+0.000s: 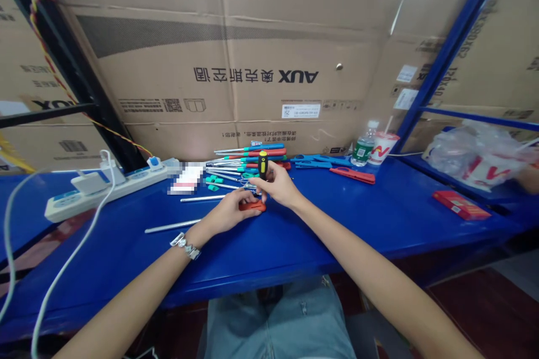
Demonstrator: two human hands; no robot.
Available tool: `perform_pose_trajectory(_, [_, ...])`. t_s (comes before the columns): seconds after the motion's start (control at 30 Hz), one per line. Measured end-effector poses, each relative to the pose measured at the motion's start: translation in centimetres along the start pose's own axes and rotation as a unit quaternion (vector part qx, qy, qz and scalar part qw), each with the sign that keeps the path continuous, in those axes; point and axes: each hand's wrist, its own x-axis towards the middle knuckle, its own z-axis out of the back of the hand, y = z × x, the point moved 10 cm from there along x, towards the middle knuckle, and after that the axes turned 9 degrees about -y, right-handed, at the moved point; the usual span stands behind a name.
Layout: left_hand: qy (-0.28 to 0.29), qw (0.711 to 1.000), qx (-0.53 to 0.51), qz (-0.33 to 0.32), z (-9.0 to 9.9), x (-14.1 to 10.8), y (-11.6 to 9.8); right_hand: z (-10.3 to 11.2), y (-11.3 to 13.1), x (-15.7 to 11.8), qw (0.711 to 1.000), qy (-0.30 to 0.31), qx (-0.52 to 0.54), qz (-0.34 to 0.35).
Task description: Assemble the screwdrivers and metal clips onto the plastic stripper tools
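Observation:
My right hand (280, 184) is closed around a screwdriver (263, 165) with a yellow and black handle, which stands upright. Its lower end is hidden by my fingers. Just below and to the left, my left hand (225, 212) grips an orange-red plastic piece (253, 207) low over the blue table. Both hands are close together. A metal rod (202, 198) lies beside my left hand, and another rod (172, 226) runs partly behind that wrist. Beyond the hands is a pile of rods with red and blue handles (261, 152), with small green pieces (214, 181) at its left.
Blue plastic parts (314, 161) and a red part (352, 175) lie at the back right. Nearby stand a water bottle (364, 146) and a cup (382, 148). A red box (461, 205) is farther right. On the left sits a white power strip (112, 190) with cables.

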Motion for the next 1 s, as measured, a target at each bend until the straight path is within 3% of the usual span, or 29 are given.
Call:
perform_pose_trajectory(0.07, [0.001,1.0,0.001,0.0,0.0,0.0,0.0,0.2,0.1,-0.3,1.0,0.001,0.002,0.003])
perform_pose_trajectory(0.27, [0.002,1.0,0.008,0.008,0.0,0.0,0.4,-0.2,0.8,-1.0,0.995,0.098,0.012,-0.012])
perform_pose_trajectory(0.4, [-0.005,1.0,0.011,0.0,0.1,0.1,0.4,0.3,1.3,-0.2,0.999,0.044,0.001,0.028])
perform_pose_trajectory(0.57, [-0.009,1.0,0.021,-0.002,0.1,0.1,0.2,1.2,0.3,0.1,0.998,-0.053,-0.006,0.028])
perform_pose_trajectory(0.8, [-0.014,0.999,0.039,-0.01,0.1,-0.1,-0.5,3.8,1.2,-0.3,0.993,-0.099,-0.054,0.031])
perform_pose_trajectory(0.9, [-0.011,0.998,0.057,-0.027,-0.4,-0.2,-1.2,4.5,0.9,-1.8,0.984,-0.064,-0.168,0.006])
perform_pose_trajectory(1.0, [-0.004,0.994,0.102,-0.047,-1.0,-0.2,-2.2,5.0,0.0,-4.1,0.933,-0.018,-0.359,0.0])
